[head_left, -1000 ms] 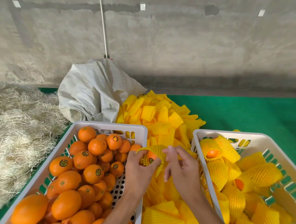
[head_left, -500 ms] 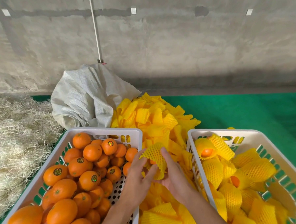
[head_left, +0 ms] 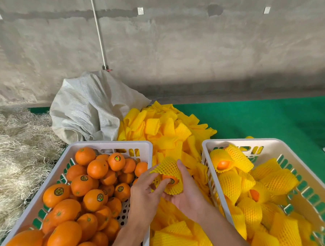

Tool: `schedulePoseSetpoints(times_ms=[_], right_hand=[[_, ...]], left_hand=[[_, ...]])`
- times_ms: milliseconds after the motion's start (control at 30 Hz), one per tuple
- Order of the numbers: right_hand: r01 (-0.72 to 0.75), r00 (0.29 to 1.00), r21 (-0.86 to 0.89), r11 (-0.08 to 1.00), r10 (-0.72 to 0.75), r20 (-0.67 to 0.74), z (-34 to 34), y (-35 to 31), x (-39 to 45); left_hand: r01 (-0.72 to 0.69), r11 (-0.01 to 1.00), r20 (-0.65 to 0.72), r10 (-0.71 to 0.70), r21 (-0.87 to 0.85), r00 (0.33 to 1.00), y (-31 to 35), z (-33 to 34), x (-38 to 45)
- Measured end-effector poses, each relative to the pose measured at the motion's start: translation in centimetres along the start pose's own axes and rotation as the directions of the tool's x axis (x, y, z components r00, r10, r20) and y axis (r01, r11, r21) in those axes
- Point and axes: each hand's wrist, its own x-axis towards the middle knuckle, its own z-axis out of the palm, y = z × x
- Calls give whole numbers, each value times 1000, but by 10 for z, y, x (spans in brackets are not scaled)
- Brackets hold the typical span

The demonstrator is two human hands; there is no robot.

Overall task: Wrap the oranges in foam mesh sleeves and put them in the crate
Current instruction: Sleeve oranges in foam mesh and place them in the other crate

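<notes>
**Sleeve seating on 1 orange: status and fault risks**

I read the fingers first. My left fingers (head_left: 158, 181) are loosely curled and pinch the near edge of the foam mesh sleeve (head_left: 168, 168). The left hand (head_left: 145, 197) rests just beside the sleeve. The right hand (head_left: 186, 193) cups the sleeve from below and behind, with its fingers wrapped up the far side. The orange (head_left: 170, 179) sits inside the sleeve; only its near end shows at the opening.

The wrapped fruit is held above the gap between the 2 crates, over the loose sleeve pile (head_left: 165, 130). The left crate (head_left: 110, 143) holds bare oranges. The right crate (head_left: 262, 142) holds wrapped ones.

Fault risks, as I judge them:

1. The exposed end suggests the sleeve is not fully seated. Fruit could slip out during transfer.
2. An early release by the right hand would drop the fruit into the pile between the crates.
3. Hard pulling at the pinched edge may tear the mesh.
</notes>
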Motion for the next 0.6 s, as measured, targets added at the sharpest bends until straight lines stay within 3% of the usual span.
schedulePoseSetpoints(times_ms=[167,267,433,533,600], right_hand=[[17,999,109,994,-13,-43,4,7,0],[35,999,70,997,-33,-27,8,8,-2],[139,990,47,989,-140,17,6,6,-4],[315,945,121,941,-299,-132,8,-1,-4],[474,864,183,861,-414,-286,4,-11,-3]], left_hand=[[-186,922,54,178,340,983,-1,2,-2],[-203,885,0,224,419,975,0,2,-2],[-220,923,-14,237,316,971,-2,0,-1],[-192,964,-16,198,186,980,0,-2,0],[-149,977,-46,158,151,986,-3,-2,1]])
